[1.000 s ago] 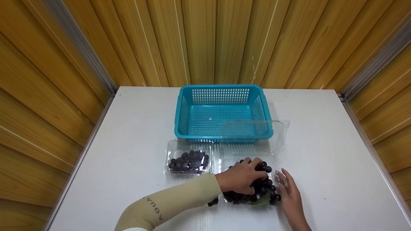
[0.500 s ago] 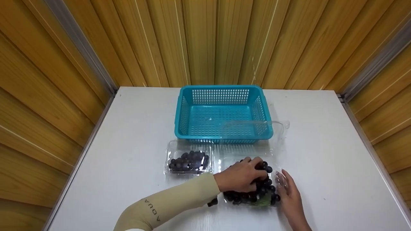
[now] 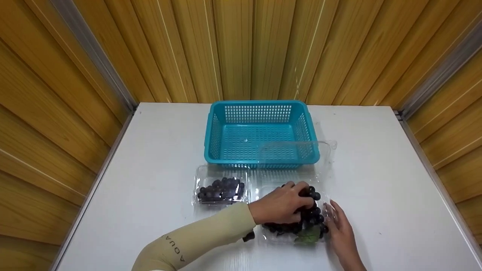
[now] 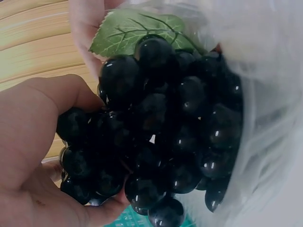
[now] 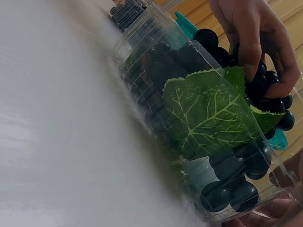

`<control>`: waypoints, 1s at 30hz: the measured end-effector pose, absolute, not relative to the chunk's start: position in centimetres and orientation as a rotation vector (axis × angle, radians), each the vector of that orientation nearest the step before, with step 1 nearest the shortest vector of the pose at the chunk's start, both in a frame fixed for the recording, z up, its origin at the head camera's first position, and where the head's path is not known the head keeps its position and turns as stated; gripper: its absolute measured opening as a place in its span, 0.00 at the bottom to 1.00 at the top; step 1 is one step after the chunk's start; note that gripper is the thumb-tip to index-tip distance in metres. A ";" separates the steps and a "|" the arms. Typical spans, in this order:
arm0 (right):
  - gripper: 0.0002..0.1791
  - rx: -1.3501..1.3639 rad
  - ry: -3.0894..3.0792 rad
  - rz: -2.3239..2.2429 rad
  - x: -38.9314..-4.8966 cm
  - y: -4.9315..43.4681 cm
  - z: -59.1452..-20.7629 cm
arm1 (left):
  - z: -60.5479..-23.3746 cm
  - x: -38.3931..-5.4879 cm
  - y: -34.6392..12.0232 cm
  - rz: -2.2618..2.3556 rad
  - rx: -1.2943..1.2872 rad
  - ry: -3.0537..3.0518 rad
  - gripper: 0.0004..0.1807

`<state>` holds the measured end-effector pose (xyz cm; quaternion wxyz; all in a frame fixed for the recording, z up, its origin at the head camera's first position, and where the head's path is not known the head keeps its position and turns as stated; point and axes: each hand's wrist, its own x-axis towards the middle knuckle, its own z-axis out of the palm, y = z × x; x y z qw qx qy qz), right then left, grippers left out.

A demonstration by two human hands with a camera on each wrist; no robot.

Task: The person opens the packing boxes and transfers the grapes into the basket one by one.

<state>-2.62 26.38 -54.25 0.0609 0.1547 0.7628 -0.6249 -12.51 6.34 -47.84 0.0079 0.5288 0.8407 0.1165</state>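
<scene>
My left hand (image 3: 280, 203) grips a bunch of dark grapes (image 4: 151, 113) from above, fingers and thumb curled round its upper grapes. In the right wrist view the lower part of the bunch sits inside a clear plastic clamshell box (image 5: 194, 175), while its top stands above the rim. A green leaf (image 5: 208, 109) hangs with the grapes, partly within the box. At the box's right side, my right hand (image 3: 342, 233) holds the wall between thumb and fingers, its fingertips partly hidden behind plastic. The raised lid (image 3: 325, 150) leans back over the basket's front edge.
Behind the box stands a turquoise plastic basket (image 3: 261, 104). A second, closed clear box (image 3: 203, 171) with dark grapes lies to the left. A small dark object (image 3: 249, 236) shows under the left wrist. Wood-patterned walls (image 3: 233, 49) enclose the white table (image 3: 158, 150).
The grapes under my left hand have risen and shifted slightly, and more of the green leaf shows at the front. My right hand stays at the box's side.
</scene>
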 end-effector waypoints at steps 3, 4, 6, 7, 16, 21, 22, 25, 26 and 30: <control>0.32 0.482 2.283 -1.869 -2.7 26.5 -54.2 | -47.6 -12.6 6.3 0.366 1.636 2.621 0.15; 0.32 0.491 2.274 -1.861 -2.7 26.5 -54.2 | -47.5 -12.6 6.3 0.367 1.630 2.618 0.15; 0.32 0.502 2.264 -1.849 -2.7 26.6 -54.2 | -47.3 -12.6 6.2 0.372 1.624 2.616 0.15; 0.32 0.505 2.264 -1.846 -2.7 26.6 -54.2 | -47.3 -12.6 6.2 0.374 1.621 2.616 0.15; 0.31 0.494 2.270 -1.896 -2.6 26.6 -54.4 | -46.6 -12.9 6.0 0.437 1.657 2.627 0.12; 0.32 0.512 2.265 -1.918 -2.6 26.5 -54.4 | -46.0 -13.0 5.9 0.461 1.680 2.644 0.11; 0.32 0.521 2.265 -1.916 -2.6 26.5 -54.3 | -45.9 -13.0 5.8 0.461 1.678 2.644 0.12; 0.33 0.562 2.266 -1.885 -2.6 26.6 -54.2 | -45.6 -13.0 5.7 0.472 1.673 2.643 0.12; 0.33 0.575 2.272 -1.872 -2.6 26.6 -54.2 | -45.4 -13.0 5.7 0.478 1.671 2.643 0.12; 0.34 0.613 2.266 -1.846 -2.6 26.7 -54.0 | -45.0 -13.1 5.5 0.510 1.669 2.641 0.12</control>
